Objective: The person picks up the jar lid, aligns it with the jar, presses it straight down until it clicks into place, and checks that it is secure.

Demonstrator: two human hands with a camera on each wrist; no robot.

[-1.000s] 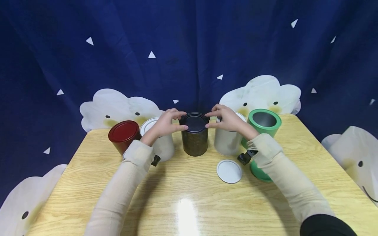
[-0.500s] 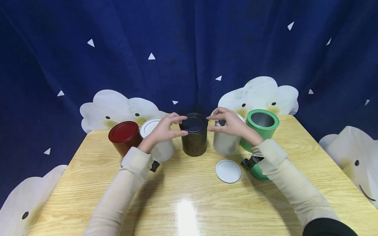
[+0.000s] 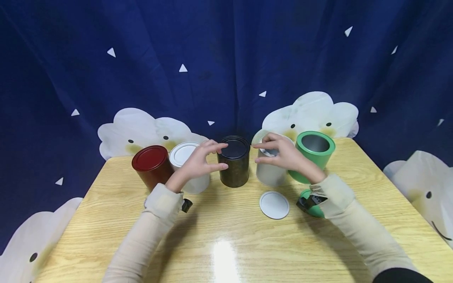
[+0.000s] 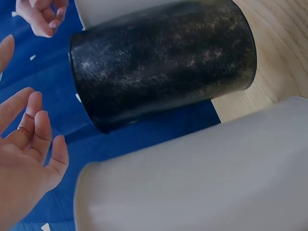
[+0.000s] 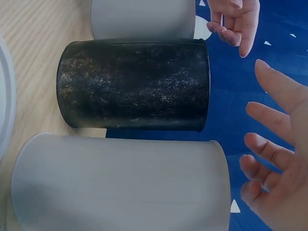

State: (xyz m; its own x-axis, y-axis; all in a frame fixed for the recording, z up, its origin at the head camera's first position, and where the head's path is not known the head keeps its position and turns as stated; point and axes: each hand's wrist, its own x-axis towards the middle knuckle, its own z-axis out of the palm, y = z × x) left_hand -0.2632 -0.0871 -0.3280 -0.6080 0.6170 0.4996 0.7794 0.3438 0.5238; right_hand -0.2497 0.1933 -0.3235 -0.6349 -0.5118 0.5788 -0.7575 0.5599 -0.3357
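Standing upright on a bench [image 3: 198, 236] of pale, streaky wood, the black can [image 3: 234, 173] occupies the middle of a row, between two white cans [image 3: 199, 184]. Behind is a dark blue curtain [image 3: 212, 43] with white triangles [image 3: 182, 68] and clouds [image 3: 315, 108]. The can's side is mottled with brownish spots, its lid [image 3: 234, 149] is black and round. Left grip [image 3: 201, 160] and right grip [image 3: 284, 156] are released, apart from it, on either side.
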